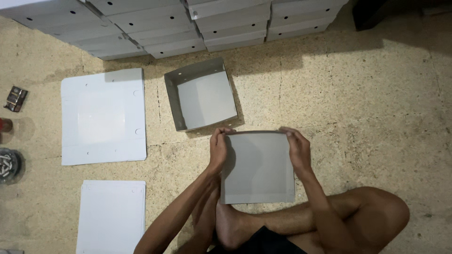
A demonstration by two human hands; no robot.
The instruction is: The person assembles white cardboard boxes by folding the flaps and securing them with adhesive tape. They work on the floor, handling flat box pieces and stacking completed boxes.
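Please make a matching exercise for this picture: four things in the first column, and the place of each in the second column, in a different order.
Things:
1. open folded box
2. card sheet in both hands
3. stacked finished boxes
4. small round tin

Places:
A. along the top edge
B. at the far left edge
C. between the left hand and right hand
D. on the floor just beyond the hands

Pairs: 1-D, 2-C, 3-A, 4-B

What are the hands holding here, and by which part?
Both hands, left and right, hold a flat grey-white cardboard sheet by its two far corners, fingers curled over the top edge.
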